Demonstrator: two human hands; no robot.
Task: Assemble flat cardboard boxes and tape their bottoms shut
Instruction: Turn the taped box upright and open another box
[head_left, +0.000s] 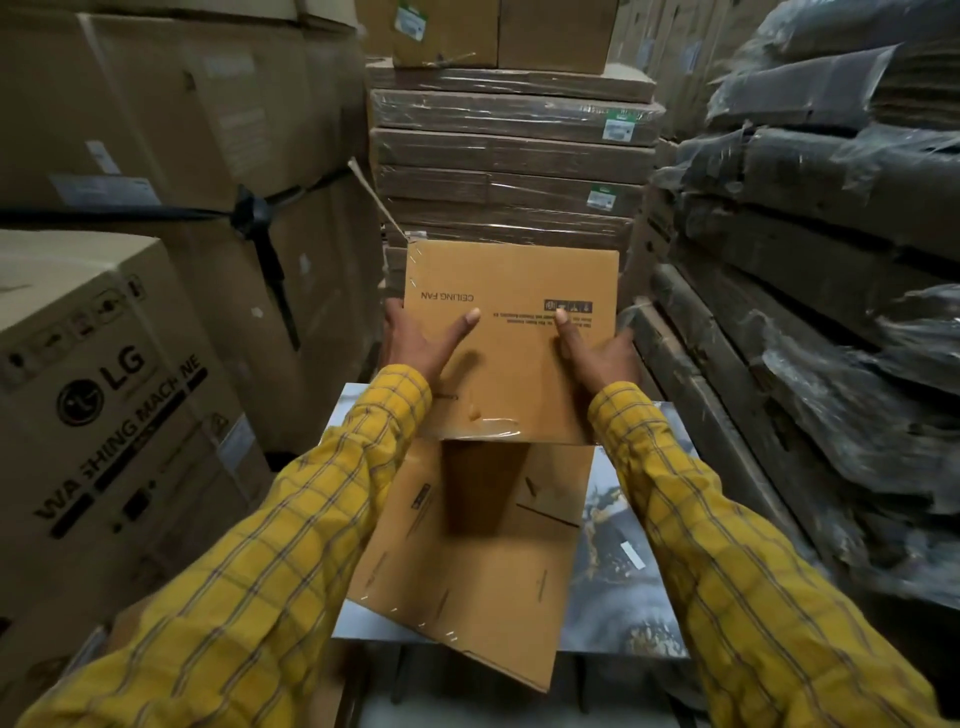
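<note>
A brown cardboard box printed "CEILING FAN" lies on its side in front of me, its open end toward me with flaps hanging down over a small table. A strip of clear tape wraps over the box's near edge. My left hand grips the box's left side, thumb stretched across the top panel. My right hand grips the right side the same way, thumb on the printed label. The fingers of both hands are hidden behind the box's sides.
A marble-patterned table top lies under the box. Wrapped bundles of flat cardboard are stacked straight ahead and on the right. Large cartons, one marked as a washing machine, stand close on the left.
</note>
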